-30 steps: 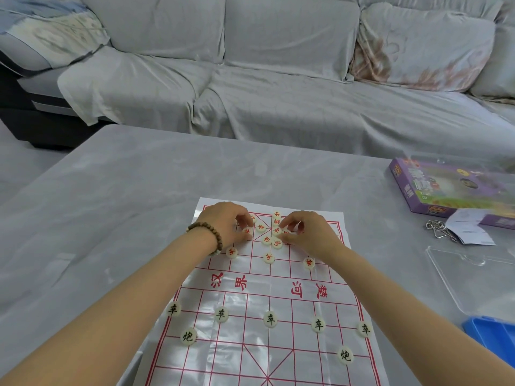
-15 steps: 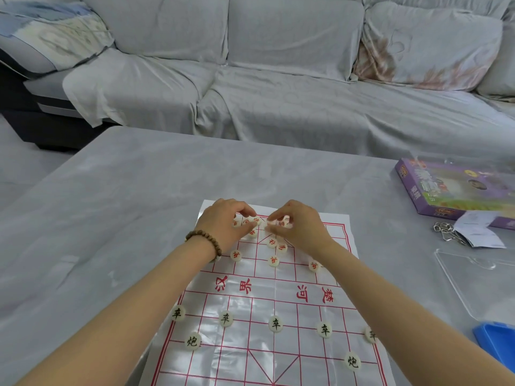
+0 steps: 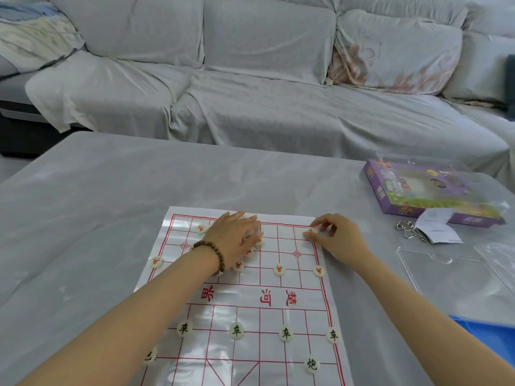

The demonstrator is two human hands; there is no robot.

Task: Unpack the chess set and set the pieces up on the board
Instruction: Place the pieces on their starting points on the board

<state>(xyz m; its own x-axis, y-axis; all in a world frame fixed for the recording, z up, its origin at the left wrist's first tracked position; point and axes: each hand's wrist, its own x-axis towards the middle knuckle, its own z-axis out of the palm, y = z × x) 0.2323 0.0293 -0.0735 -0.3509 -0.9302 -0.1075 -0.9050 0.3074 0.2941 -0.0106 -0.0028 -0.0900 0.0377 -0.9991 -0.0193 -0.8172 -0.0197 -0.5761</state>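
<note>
A white plastic xiangqi board (image 3: 250, 299) with red lines lies on the grey table. Cream round pieces with red characters sit on its far half, such as the one at the left edge (image 3: 157, 261) and one near the right (image 3: 279, 269). Black-character pieces (image 3: 236, 330) stand in a row on the near half. My left hand (image 3: 237, 238), with a bead bracelet at the wrist, lies flat with straight fingers over the far-middle pieces. My right hand (image 3: 338, 238) pinches a red-character piece (image 3: 310, 230) at the far right corner of the board.
A purple game box (image 3: 426, 196) lies at the right, with a folded paper slip (image 3: 437, 227) and metal rings (image 3: 409, 232) beside it. A clear plastic lid (image 3: 457, 271) and a blue tray (image 3: 487, 332) sit nearer right. A grey covered sofa (image 3: 250, 93) stands behind the table.
Both hands were together over the far-middle cluster. My right hand has carried a piece out to the far right corner, and my left hand has flattened over the middle pieces.
</note>
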